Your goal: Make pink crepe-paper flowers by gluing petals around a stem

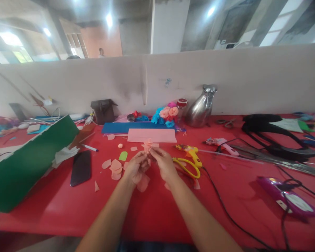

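Observation:
Both hands meet over the middle of the red table, pinching a small peach paper flower [147,145] between them. The fingertips of my left hand [138,167] close on its lower left side. From the right, my right hand [161,161] grips it with thumb and fingers. Loose peach paper petals [116,168] lie to the left, beside a light green paper piece [123,156]. Another peach piece [143,183] shows under my left hand. Just right of my right hand are yellow-handled scissors [191,170] and a yellow glue gun [193,152].
Folded pink paper [152,135] lies behind the hands, with finished paper flowers [168,113] and a metal jug [201,108] beyond. A phone [80,168] and a green board [34,164] are left. A pink glue gun [229,148] and a purple power strip [288,196] with cords lie right.

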Available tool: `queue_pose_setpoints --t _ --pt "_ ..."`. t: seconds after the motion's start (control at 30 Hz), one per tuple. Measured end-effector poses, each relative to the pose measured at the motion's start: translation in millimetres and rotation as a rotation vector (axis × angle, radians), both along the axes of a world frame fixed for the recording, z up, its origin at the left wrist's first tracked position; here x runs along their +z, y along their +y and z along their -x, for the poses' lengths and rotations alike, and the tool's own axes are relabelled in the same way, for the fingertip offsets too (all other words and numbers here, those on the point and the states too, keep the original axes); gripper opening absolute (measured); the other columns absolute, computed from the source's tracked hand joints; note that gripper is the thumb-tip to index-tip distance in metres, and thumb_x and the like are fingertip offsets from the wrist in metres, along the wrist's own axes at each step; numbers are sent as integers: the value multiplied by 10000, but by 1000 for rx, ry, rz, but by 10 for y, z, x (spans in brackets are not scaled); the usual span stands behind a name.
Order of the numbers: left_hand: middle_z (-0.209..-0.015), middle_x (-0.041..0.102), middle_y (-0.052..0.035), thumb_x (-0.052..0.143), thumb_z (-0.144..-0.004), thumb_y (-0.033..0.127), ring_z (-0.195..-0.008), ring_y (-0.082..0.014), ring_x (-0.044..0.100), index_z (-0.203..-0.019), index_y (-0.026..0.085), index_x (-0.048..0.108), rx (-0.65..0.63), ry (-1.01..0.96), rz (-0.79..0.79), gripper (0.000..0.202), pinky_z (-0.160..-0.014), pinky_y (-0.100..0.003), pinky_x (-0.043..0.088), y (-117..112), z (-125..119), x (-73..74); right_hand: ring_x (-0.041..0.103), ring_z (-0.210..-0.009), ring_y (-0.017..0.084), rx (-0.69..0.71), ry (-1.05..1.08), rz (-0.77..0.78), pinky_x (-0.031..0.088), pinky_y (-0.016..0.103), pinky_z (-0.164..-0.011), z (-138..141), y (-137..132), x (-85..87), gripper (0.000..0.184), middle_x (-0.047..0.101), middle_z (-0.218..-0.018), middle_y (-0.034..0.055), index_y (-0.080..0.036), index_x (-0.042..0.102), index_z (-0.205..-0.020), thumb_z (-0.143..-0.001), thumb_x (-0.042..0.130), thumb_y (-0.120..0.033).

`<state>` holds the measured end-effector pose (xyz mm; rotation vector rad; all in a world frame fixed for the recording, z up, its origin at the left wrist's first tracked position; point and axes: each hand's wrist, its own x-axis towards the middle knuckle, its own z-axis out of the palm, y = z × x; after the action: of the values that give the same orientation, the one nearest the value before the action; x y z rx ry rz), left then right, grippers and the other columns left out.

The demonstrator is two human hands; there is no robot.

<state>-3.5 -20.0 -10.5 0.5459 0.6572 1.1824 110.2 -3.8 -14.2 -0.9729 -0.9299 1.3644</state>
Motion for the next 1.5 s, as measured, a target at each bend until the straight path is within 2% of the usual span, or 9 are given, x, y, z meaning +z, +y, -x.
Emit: queue_pose_setpoints --t 0.17,0.67,0.87,1.23,1.5 --pt "-585 476 50 730 -637 231 -427 -11 327 -750 135 541 20 60 -24 241 -419 -148 251 -5 -20 -16 580 -674 150 -65 -16 11 445 266 -632 13 -26 47 287 676 -735 12 -184 697 -784 -579 757 -376" --pt "-569 492 48 714 -644 250 -441 -31 373 -793 157 588 118 211 -69 216 -436 -163 266 -28 -71 -38 582 -680 160 -147 -167 -65 458 270 -646 31 -38 76 175 654 -711 9 -187 642 -734 -647 663 -337" --pt "-578 497 43 721 -640 265 -462 -38 386 -786 156 596 143 238 -96 221 -454 -172 279 -26 -91 -53 604 -732 185 -143 -152 -73 468 292 -680 32 -28 59 192 669 -744 20 -189 645 -725 -626 681 -349" --pt "-630 519 30 682 -690 265 -511 -47 422 -804 161 620 186 319 -130 167 -490 -178 315 -54 -110 -48 609 -709 163 -149 -92 -33 463 277 -676 49 -32 71 179 665 -717 -1 -189 637 -718 -639 685 -342" --pt "-588 518 35 642 -723 276 -480 -58 430 -805 168 608 214 425 -166 140 -473 -190 312 -62 -108 -37 591 -689 154 -134 -76 -18 460 276 -663 40 -4 17 216 656 -712 -3 -181 637 -719 -636 696 -372"
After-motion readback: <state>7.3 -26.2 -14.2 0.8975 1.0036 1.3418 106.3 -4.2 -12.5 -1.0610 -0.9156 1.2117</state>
